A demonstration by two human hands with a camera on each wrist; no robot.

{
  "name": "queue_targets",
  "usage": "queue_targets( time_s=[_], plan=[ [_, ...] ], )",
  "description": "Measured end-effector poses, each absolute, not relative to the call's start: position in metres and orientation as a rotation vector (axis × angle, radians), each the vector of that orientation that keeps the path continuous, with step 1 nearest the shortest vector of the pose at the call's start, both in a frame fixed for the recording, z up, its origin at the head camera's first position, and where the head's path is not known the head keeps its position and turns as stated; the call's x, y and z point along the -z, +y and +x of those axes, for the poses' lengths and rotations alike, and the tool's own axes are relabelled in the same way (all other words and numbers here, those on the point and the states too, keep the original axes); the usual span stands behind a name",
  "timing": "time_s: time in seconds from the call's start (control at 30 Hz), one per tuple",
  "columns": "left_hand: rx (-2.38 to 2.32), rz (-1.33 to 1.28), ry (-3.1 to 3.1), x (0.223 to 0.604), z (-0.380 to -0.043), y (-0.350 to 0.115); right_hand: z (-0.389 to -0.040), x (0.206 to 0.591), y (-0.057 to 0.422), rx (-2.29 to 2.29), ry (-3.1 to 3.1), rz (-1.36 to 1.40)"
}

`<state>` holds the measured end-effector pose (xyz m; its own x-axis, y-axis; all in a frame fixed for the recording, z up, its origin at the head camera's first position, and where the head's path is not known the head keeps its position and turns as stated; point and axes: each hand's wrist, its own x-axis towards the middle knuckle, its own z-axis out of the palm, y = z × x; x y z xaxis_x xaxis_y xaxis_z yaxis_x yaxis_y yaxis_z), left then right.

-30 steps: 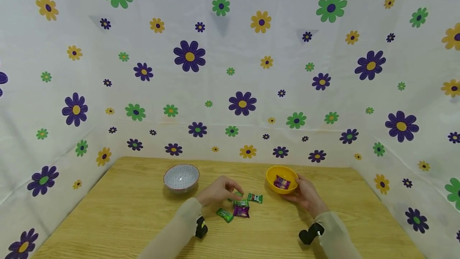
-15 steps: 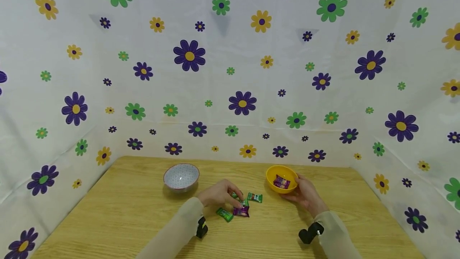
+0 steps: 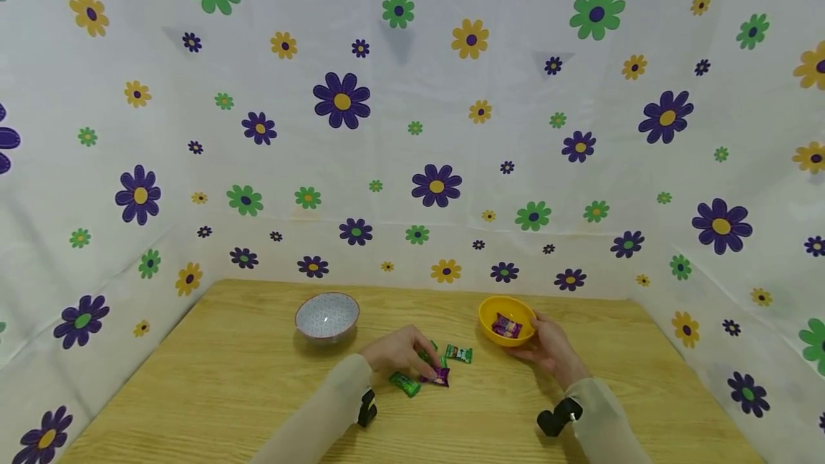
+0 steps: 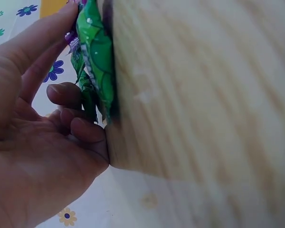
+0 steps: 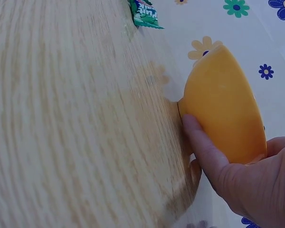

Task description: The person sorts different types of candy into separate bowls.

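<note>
The left hand (image 3: 401, 351) reaches down to a purple candy (image 3: 442, 377) lying on the wooden surface (image 3: 490, 414). Its thumb and forefinger are bent toward each other, their tips at the candy's left end and upper edge, covering part of it. From these views I cannot tell whether they have closed on the wrapper. The other fingers curl in loosely, just beside the green candies, as the left wrist view shows.

One green candy (image 3: 404, 384) lies on the near side of the hand, just left of the purple one; another (image 3: 459, 354) lies beyond the fingertips, to the right. More green wrappers show partly behind the fingers.

The right hand (image 3: 553, 353) grips a yellow bowl (image 3: 487, 324), its thumb along the lower wall near the base and its fingers round the right side at the rim. Purple candies (image 3: 507, 326) sit inside the bowl. A patterned bowl (image 3: 327, 316) stands farther back, left of the left hand.
</note>
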<state>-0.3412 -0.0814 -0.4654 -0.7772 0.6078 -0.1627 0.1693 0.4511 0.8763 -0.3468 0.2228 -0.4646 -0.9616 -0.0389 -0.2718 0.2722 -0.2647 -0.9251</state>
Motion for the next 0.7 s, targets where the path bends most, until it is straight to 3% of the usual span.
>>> queue_targets(
  time_s=[0.7],
  plan=[
    [-1.142, 0.724, 2.375, 0.4677, -0.3408, -0.0786, -0.347, 0.4651, 0.2235, 2.324, 1.784, 0.311]
  ],
)
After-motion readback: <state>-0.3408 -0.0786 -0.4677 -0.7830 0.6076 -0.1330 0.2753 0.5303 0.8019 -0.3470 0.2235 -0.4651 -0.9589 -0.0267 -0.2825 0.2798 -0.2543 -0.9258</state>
